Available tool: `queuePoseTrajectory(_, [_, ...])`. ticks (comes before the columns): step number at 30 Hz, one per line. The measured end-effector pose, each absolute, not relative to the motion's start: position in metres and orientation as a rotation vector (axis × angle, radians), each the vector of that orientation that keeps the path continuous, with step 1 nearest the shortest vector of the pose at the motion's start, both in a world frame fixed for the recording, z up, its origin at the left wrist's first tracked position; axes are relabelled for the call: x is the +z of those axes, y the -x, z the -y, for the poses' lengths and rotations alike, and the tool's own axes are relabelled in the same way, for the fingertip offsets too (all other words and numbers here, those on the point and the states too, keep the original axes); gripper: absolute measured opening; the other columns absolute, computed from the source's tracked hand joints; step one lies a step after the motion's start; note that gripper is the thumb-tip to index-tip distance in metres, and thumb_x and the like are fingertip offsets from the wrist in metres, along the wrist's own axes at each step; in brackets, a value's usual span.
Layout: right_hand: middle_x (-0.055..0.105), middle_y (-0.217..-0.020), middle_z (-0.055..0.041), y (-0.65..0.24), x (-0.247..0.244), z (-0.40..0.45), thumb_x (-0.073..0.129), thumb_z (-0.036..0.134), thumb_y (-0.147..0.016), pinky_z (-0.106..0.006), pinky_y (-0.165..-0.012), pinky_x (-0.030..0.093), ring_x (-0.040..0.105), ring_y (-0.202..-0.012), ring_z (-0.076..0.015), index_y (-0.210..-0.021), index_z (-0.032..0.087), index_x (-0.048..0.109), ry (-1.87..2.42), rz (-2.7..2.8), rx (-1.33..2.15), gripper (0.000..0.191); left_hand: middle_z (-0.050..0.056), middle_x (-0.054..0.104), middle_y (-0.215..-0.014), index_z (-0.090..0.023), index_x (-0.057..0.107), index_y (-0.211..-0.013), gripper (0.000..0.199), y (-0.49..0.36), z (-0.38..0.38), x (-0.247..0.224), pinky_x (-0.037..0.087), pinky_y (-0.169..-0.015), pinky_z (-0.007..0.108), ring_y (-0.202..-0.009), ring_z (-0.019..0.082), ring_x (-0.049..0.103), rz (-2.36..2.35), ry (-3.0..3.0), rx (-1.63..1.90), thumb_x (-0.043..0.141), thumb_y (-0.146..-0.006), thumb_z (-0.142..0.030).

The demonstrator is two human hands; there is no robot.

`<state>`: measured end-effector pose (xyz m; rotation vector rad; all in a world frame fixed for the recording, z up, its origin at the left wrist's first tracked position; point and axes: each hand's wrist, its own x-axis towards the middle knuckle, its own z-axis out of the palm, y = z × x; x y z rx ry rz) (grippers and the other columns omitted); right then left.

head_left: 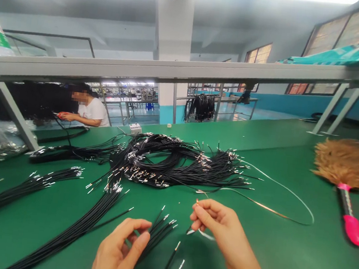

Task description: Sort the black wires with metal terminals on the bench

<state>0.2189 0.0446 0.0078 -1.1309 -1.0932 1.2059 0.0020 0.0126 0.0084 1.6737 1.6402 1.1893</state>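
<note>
My right hand [218, 221] is closed in a pinch on a thin piece with a copper-coloured tip [197, 201]. A white strip [207, 235] and a small dark end show below its fingers; whether they join the pinched piece is hidden. My left hand [121, 248] has curled fingers, with a gap between thumb and forefinger and nothing visible in it. Right beside it lie several black cables [158, 235] with silvery metal ends. Loose cable ends [171, 259] lie between my hands. Beyond them is a large coiled pile of black cables [176, 164] with bare metal tips.
A bundle of black cables [81, 222] and another bundle [26, 192] lie at left. A pale, partly copper-coloured strip [292, 195] loops out from the pile. A brush with a pink handle [354, 230] lies right. A grey shelf [206, 70] spans the bench; a person [93, 111] sits beyond.
</note>
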Motion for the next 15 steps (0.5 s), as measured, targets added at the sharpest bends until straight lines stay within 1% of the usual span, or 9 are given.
queuePoseTrajectory(2, [0.071,-0.063,-0.0005,-0.221,0.004,-0.048,0.073,0.042,-0.076,-0.028,-0.06,0.048,0.065,-0.057,-0.0159,-0.085,0.015,0.072,1.111,1.075,1.23,0.028,-0.002,0.07,-0.075,-0.027,0.074,-0.086,0.02,-0.005,-0.019,0.009,0.046,-0.056,0.025,-0.059,0.018,0.06,-1.668,-1.857,0.989,0.058,-0.086,-0.04])
queuePoseTrajectory(4, [0.07,-0.062,-0.0003,-0.222,-0.001,-0.05,0.073,0.042,-0.075,-0.029,-0.06,0.048,0.065,-0.055,-0.016,-0.087,0.015,0.072,1.094,1.064,1.248,0.029,-0.001,0.071,-0.078,-0.026,0.072,-0.086,0.022,-0.012,-0.029,0.003,0.047,-0.061,0.026,-0.066,0.019,0.064,-1.664,-2.002,0.808,0.051,-0.09,-0.033])
queuePoseTrajectory(5, [0.07,-0.061,-0.0005,-0.222,-0.003,-0.051,0.073,0.042,-0.075,-0.028,-0.058,0.048,0.065,-0.055,-0.0159,-0.083,0.015,0.071,1.089,1.06,1.251,0.028,-0.001,0.072,-0.079,-0.026,0.072,-0.084,0.021,-0.017,-0.034,-0.002,0.048,-0.064,0.026,-0.068,0.019,0.065,-1.654,-2.04,0.751,0.052,-0.09,-0.027])
queuePoseTrajectory(7, [0.07,-0.061,-0.0011,-0.221,-0.007,-0.053,0.073,0.04,-0.075,-0.026,-0.053,0.045,0.064,-0.053,-0.0154,-0.073,0.015,0.068,1.085,1.054,1.251,0.025,-0.001,0.072,-0.081,-0.025,0.072,-0.081,0.019,-0.027,-0.042,-0.015,0.048,-0.067,0.027,-0.073,0.02,0.067,-1.633,-2.103,0.655,0.056,-0.083,-0.015])
queuePoseTrajectory(8, [0.07,-0.061,-0.0014,-0.22,-0.008,-0.053,0.072,0.039,-0.075,-0.025,-0.051,0.043,0.064,-0.053,-0.0149,-0.07,0.016,0.066,1.085,1.054,1.251,0.024,0.0,0.071,-0.083,-0.025,0.072,-0.082,0.02,-0.032,-0.046,-0.022,0.047,-0.066,0.028,-0.075,0.021,0.067,-1.645,-2.133,0.622,0.057,-0.08,-0.011])
queuePoseTrajectory(10, [0.07,-0.061,-0.0016,-0.219,-0.009,-0.054,0.071,0.034,-0.077,-0.022,-0.046,0.039,0.063,-0.049,-0.0136,-0.068,0.016,0.064,1.088,1.061,1.258,0.022,0.003,0.068,-0.083,-0.023,0.071,-0.079,0.023,-0.038,-0.05,-0.032,0.045,-0.065,0.029,-0.077,0.023,0.066,-1.668,-2.186,0.588,0.054,-0.079,-0.007])
queuePoseTrajectory(12, [0.069,-0.061,-0.001,-0.217,-0.009,-0.053,0.068,0.032,-0.079,-0.021,-0.045,0.038,0.061,-0.047,-0.0125,-0.067,0.016,0.063,1.085,1.07,1.262,0.021,0.004,0.066,-0.081,-0.021,0.068,-0.076,0.024,-0.04,-0.05,-0.035,0.043,-0.065,0.031,-0.079,0.025,0.064,-1.685,-2.205,0.604,0.05,-0.082,-0.007])
queuePoseTrajectory(15, [0.064,-0.061,0.0039,-0.211,-0.009,-0.049,0.073,0.03,-0.075,-0.023,-0.053,0.043,0.061,-0.051,-0.0121,-0.072,0.017,0.064,1.053,1.068,1.267,0.016,0.003,0.066,-0.079,-0.021,0.065,-0.08,0.02,-0.034,-0.045,-0.025,0.044,-0.068,0.031,-0.075,0.023,0.063,-1.686,-2.143,0.695,0.048,-0.089,-0.017])
